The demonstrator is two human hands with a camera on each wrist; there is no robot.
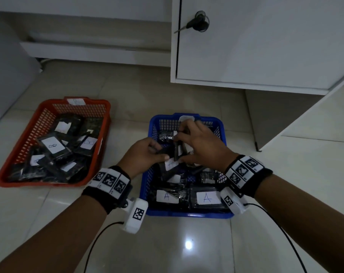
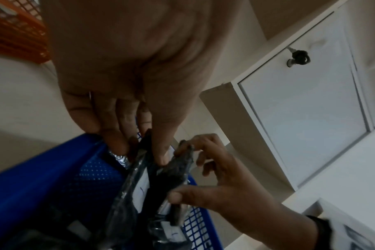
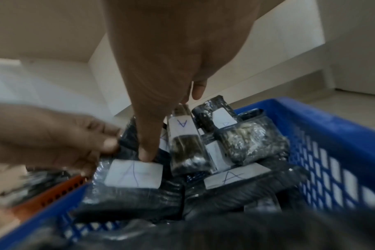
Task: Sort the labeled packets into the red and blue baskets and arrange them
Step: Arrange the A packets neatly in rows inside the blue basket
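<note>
— Packets?
— "A" packets (image 1: 206,198) lie in the blue basket (image 1: 145,186); "B" packets (image 1: 52,145) in the red basket (image 1: 39,123), at nine o'clock of it, on the floor (image 1: 187,243).
— Grips?
— Left hand (image 1: 145,156) pinches one packet (image 1: 163,151) over the blue basket; right hand (image 1: 202,146) clamps upright packets (image 1: 178,149). Cabinet (image 1: 265,46) at twelve.

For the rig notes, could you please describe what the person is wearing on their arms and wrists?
Both forearms are bare, with no sleeves. Each wrist carries a black band faced with white tiles printed with black square-pattern markers. A white camera pod, also bearing a marker, hangs beside each band, and a thin black cable trails from each pod.
</note>
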